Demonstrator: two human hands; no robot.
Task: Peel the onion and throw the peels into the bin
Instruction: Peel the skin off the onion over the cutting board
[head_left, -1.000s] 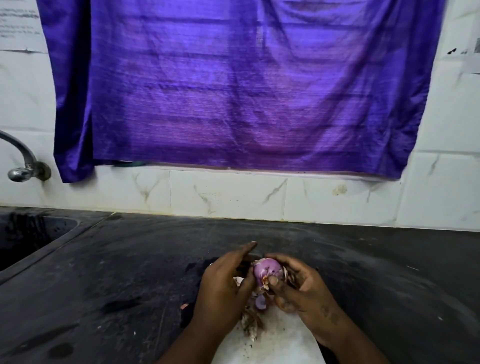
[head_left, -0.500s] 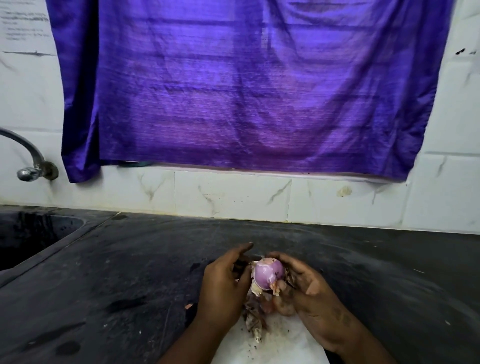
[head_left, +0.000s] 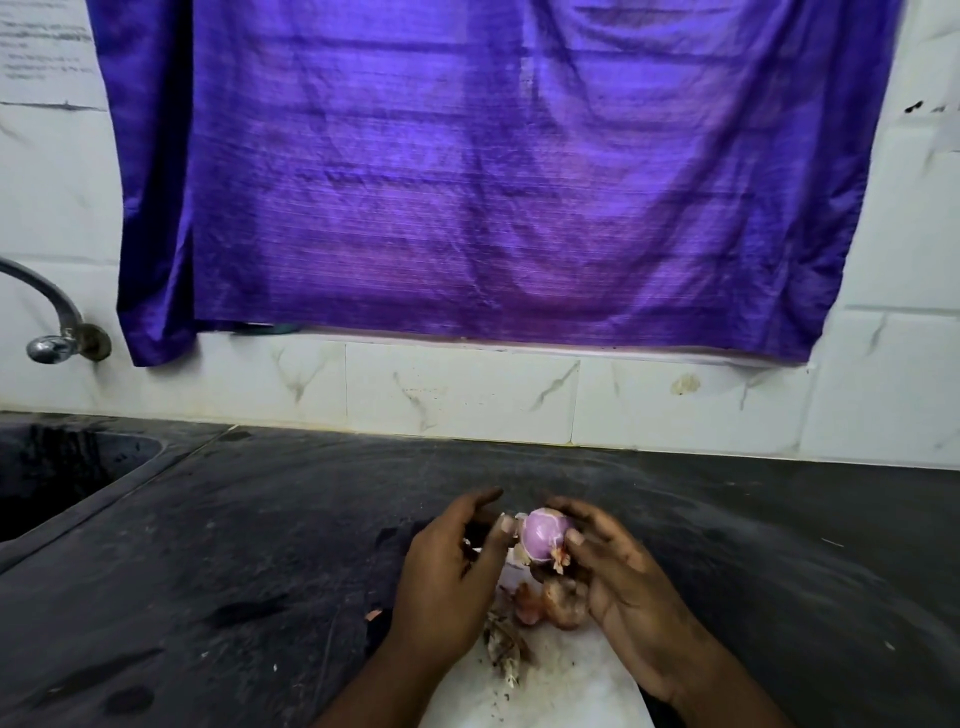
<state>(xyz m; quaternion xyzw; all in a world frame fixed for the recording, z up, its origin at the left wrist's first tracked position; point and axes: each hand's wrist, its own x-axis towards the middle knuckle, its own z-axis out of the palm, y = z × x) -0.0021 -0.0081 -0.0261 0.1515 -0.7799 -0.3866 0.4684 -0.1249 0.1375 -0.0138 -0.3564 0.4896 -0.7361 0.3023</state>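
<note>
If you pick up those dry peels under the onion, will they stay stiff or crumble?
The peels look thin and curled, so probably light and floppy. Crumbs lie scattered on the white sheet, so they likely flake when squeezed. They might blow away easily.

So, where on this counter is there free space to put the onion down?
The dark counter is bare to the right of the right hand, up to the tiled wall. It is also bare between the left hand and the sink. The white sheet under the hands is crowded with peels, just below the onion.
</note>
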